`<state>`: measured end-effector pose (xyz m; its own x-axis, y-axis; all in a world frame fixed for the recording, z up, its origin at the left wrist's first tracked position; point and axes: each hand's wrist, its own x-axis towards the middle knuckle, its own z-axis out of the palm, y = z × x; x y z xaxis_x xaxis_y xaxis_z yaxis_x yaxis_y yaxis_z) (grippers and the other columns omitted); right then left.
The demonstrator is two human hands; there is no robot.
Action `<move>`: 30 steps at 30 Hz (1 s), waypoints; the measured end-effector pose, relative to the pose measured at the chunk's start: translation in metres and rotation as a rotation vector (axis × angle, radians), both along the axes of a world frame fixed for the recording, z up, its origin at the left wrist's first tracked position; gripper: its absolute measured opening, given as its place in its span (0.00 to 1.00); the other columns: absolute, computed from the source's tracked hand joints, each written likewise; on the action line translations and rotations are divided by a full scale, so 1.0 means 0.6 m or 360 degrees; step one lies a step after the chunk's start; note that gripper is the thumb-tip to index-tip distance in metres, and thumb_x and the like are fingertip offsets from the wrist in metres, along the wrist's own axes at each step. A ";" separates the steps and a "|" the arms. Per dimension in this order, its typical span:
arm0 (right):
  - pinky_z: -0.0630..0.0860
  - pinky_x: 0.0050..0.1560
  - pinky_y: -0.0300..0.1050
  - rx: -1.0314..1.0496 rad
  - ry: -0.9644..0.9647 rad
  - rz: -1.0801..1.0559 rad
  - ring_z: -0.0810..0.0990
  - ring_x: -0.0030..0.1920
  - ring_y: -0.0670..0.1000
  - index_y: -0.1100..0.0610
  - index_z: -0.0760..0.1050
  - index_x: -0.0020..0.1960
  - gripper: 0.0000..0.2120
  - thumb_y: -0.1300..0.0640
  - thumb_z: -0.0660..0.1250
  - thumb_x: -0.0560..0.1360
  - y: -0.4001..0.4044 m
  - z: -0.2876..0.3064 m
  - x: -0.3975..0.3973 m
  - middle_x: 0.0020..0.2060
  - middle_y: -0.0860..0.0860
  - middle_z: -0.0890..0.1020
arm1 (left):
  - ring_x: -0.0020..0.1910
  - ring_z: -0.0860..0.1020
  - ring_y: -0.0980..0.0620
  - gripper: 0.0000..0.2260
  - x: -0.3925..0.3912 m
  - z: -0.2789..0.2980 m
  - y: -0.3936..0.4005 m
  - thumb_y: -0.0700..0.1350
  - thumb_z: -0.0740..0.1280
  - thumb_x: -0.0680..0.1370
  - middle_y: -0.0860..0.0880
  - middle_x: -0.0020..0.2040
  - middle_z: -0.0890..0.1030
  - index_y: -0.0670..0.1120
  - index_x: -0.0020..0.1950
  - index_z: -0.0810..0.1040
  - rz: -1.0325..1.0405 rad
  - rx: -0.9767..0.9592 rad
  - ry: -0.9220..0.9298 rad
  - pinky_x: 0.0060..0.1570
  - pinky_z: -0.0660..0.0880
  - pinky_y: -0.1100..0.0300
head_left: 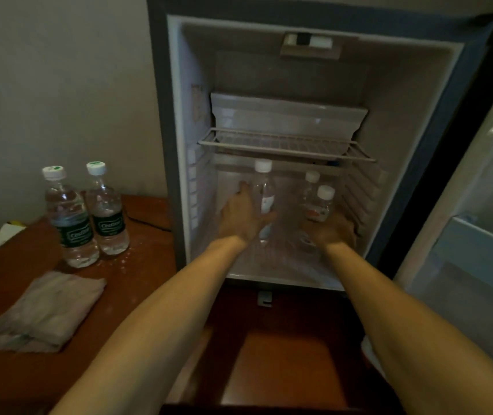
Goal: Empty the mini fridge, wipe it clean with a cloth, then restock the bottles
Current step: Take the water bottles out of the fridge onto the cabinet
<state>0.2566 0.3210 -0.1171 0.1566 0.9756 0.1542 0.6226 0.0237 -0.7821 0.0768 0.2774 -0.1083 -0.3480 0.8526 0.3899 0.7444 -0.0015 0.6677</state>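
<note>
The mini fridge [412, 121] stands open, both my arms reaching into its lower compartment. My left hand [240, 218] grips a tall clear bottle with a white cap [264, 190] on the fridge floor. My right hand [333, 230] holds a shorter bottle with a red label [320, 206] from below. Another white-capped bottle [312, 178] stands just behind it. Outside, two water bottles with dark green labels [70, 223] [107, 214] stand on the wooden table. A folded beige cloth [46, 313] lies in front of them.
A wire shelf [284, 145] carrying a clear plastic tray [287, 115] spans the fridge above my hands. The open fridge door [478, 235] stands at the right. Water drops dot the wooden table [149, 223] near the bottles. A white object lies at the table's far left.
</note>
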 end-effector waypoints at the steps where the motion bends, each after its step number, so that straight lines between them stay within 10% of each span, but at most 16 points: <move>1: 0.78 0.48 0.47 0.0013 -0.0014 -0.0031 0.81 0.53 0.58 0.53 0.76 0.62 0.30 0.41 0.75 0.64 -0.005 0.001 0.000 0.57 0.53 0.81 | 0.54 0.81 0.38 0.34 0.003 0.003 -0.014 0.59 0.77 0.69 0.41 0.56 0.82 0.42 0.65 0.68 0.0006 -0.0019 0.0034 0.42 0.73 0.54; 12: 0.83 0.41 0.52 0.0111 -0.0229 0.0337 0.83 0.37 0.54 0.53 0.79 0.40 0.19 0.38 0.74 0.62 -0.190 0.044 -0.047 0.36 0.51 0.83 | 0.51 0.82 0.41 0.32 -0.019 0.026 -0.254 0.64 0.76 0.67 0.44 0.51 0.82 0.46 0.60 0.70 0.0045 -0.0094 0.0358 0.47 0.81 0.46; 30: 0.83 0.47 0.52 0.0129 -0.0185 0.0978 0.83 0.44 0.50 0.52 0.75 0.55 0.25 0.41 0.75 0.63 -0.326 0.007 -0.311 0.45 0.49 0.83 | 0.56 0.81 0.37 0.32 -0.292 -0.041 -0.350 0.57 0.80 0.68 0.41 0.56 0.81 0.45 0.60 0.68 0.0765 -0.0176 0.0205 0.52 0.79 0.45</move>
